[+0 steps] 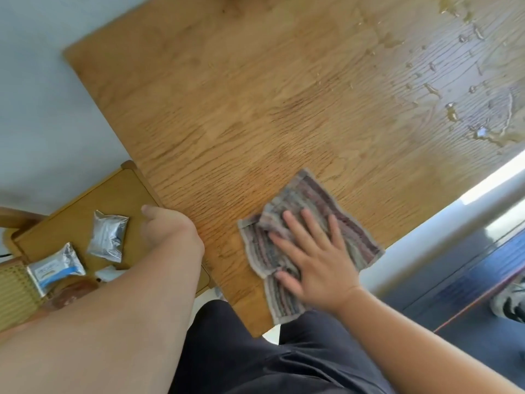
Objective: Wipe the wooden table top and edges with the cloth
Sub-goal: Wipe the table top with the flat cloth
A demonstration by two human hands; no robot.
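Observation:
The wooden table (255, 109) fills most of the view, tilted, with its near corner by my lap. A striped grey and brown cloth (335, 206) lies flat near that corner, one end hanging over the edge. My right hand (315, 257) presses on the cloth with fingers spread flat. My left hand (167, 226) rests on the table's left edge, fingers curled over it, thumb sticking out. Water droplets and wet streaks (468, 89) cover the table's far right part.
A lower wooden chair seat (85, 206) stands left of the table, holding two silver foil packets (108, 234) and a blue and white packet (55, 268). A pale rail (443, 223) and dark floor with a shoe (511, 302) lie to the right.

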